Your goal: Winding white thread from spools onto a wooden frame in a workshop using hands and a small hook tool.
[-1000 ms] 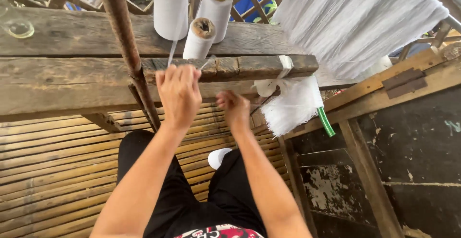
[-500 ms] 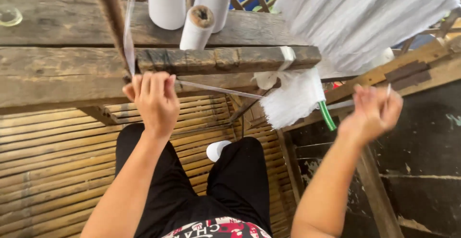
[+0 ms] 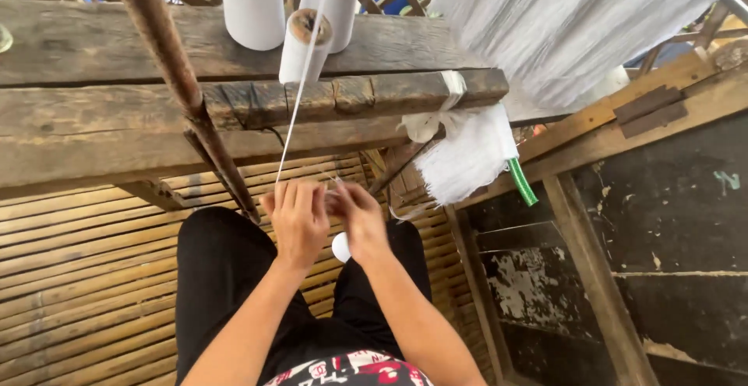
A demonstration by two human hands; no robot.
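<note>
Both hands, left hand (image 3: 298,216) and right hand (image 3: 360,216), meet, pinching thin white thread (image 3: 300,90). Thread runs up from the pinch to small white cardboard-cored spool (image 3: 301,45). Small white round object (image 3: 340,246) just below, possibly another spool.

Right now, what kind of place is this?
Probably a hand-weaving workshop. White thread spools stand on a rough wooden frame, a big sheet of white threads hangs nearby, and the floor is split bamboo.

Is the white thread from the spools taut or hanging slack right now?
Taut. The white thread runs in one straight line from the spools on the wooden beam down to the left hand and right hand, without sag.
</note>
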